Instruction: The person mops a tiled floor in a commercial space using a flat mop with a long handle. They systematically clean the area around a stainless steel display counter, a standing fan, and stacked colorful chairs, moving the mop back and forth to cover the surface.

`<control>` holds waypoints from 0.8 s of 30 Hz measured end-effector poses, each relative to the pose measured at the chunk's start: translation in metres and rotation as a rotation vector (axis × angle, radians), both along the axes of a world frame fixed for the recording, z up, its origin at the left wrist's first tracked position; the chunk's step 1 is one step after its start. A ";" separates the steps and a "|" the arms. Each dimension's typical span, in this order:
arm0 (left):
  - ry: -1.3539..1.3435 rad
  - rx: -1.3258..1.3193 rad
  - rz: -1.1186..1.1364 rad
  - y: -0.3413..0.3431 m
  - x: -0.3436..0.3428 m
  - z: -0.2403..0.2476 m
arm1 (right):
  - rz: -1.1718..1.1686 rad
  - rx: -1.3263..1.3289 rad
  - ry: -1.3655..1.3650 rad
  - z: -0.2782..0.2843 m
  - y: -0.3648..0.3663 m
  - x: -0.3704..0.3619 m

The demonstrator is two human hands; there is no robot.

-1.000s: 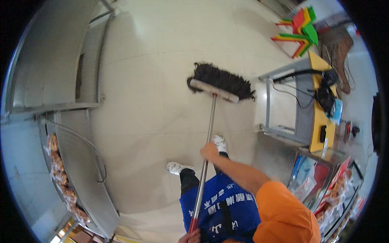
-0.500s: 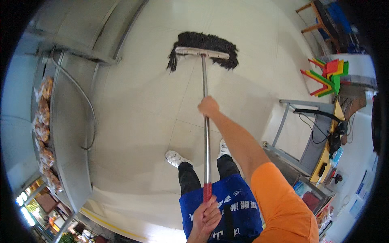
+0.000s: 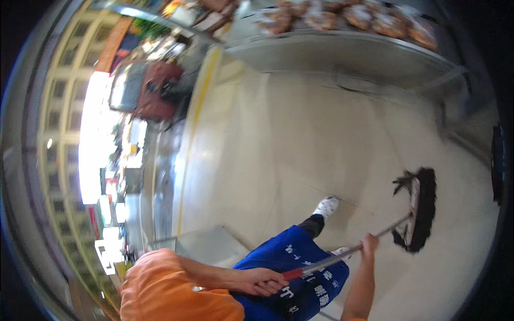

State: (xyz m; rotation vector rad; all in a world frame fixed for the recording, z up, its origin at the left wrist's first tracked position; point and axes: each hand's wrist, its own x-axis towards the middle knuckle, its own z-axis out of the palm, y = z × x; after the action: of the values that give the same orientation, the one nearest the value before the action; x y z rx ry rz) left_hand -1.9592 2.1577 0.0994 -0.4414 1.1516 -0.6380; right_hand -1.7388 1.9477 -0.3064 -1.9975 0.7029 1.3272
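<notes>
I hold a dust mop with both hands. My left hand (image 3: 263, 281) is closed around the end of its handle, by the red grip (image 3: 293, 274), in front of my blue apron (image 3: 267, 254). Farther along the silver shaft (image 3: 334, 259), my right hand (image 3: 369, 245) is wrapped around the metal. The wide mop head (image 3: 424, 211), with black strands on a pale frame, rests on the floor to the right. Some strands stick out from its near and far ends.
A metal counter (image 3: 342, 48) runs along the far side, with several clear bags of brown food (image 3: 358, 17) on it. A yellow line (image 3: 201, 109) marks the floor edge at left. Beyond it stands a red vehicle (image 3: 155, 88). A grey panel (image 3: 209, 247) lies near my left arm.
My view has swung left toward the street side. The mop head now appears at the right instead of straight ahead, and the handle slants. Both hands keep their hold.
</notes>
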 end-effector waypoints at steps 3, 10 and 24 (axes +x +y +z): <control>-0.006 -0.061 0.105 -0.070 -0.019 -0.016 | 0.066 -0.035 -0.022 -0.047 -0.098 0.004; 0.040 -0.055 0.219 -0.139 0.072 -0.122 | 0.003 0.044 -0.160 -0.102 -0.165 0.173; 0.362 0.435 -0.587 -0.080 0.124 0.077 | 0.311 -0.313 -0.189 0.078 0.016 0.065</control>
State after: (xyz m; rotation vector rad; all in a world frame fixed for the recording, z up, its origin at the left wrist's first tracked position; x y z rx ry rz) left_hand -1.8351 2.0776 0.1765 0.1775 1.7428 -0.8007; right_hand -1.6734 1.9641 -0.2287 -2.5302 0.5530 1.2319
